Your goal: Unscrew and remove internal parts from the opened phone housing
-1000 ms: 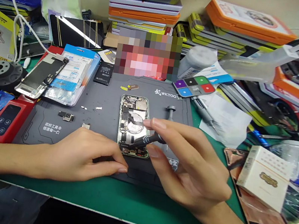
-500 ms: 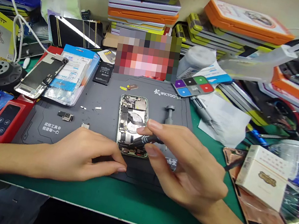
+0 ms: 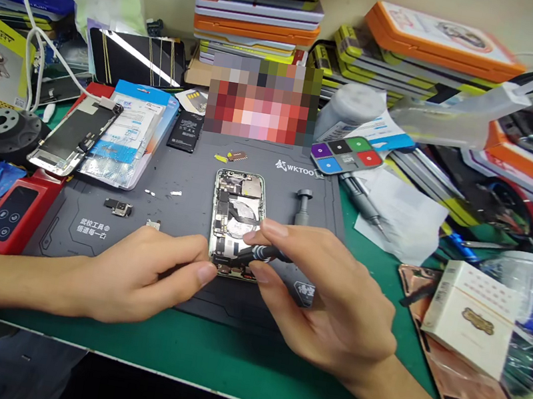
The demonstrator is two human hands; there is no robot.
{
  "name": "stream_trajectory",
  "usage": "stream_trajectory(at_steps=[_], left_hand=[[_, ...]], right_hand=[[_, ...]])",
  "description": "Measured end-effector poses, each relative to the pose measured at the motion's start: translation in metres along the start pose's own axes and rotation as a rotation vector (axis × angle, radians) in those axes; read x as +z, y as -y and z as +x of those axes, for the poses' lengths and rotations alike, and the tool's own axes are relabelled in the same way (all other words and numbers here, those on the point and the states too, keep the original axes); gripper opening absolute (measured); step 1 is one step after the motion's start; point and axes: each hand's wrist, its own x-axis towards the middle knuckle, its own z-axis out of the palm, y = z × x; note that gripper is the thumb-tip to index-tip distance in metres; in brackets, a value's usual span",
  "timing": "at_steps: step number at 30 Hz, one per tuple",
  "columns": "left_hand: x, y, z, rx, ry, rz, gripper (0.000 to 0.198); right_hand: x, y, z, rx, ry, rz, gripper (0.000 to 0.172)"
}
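An opened phone lies on the grey mat, its inner parts and a round pale coil showing. My left hand is closed at the phone's lower left corner, thumb and forefinger against the frame. Between the thumb and fingers of my right hand are black tweezers with light stripes. Their tips point left, over the phone's lower end; whether they touch a part cannot be made out. A small metal part sits just behind my left hand, and a camera-like module lies farther left.
A grey screwdriver stands right of the phone on the mat. A battery and a detached screen lie back left. A red device sits at left, a white box at right. Stacked cases line the back.
My left hand's thumb and forefinger have moved up and slightly left, from below the phone to its lower left corner. My right hand has shifted slightly left with the tweezers.
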Motion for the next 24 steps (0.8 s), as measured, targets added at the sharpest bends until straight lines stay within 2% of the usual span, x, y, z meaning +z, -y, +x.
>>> stream_trajectory(at_steps=[6,13,19,24], left_hand=[[0.0005,0.0023,-0.0024,0.011,-0.034,0.055,0.032],[0.0014,0.0043,-0.001,0.028,-0.009,0.09,0.03],[0.0007,0.0038,0.0001,0.042,-0.004,0.079,0.03],[0.0013,0.0035,-0.0019,-0.022,-0.025,0.02,0.027]], right_hand=[[0.0012,0.0003,-0.0005,0.003,0.004,0.05,0.075],[0.0025,0.0003,-0.0013,0.038,0.026,0.121,0.075],[0.0016,-0.0023,0.0002,-0.016,0.016,0.007,0.065],[0.0009,-0.0015,0.0001,-0.015,0.024,0.008,0.066]])
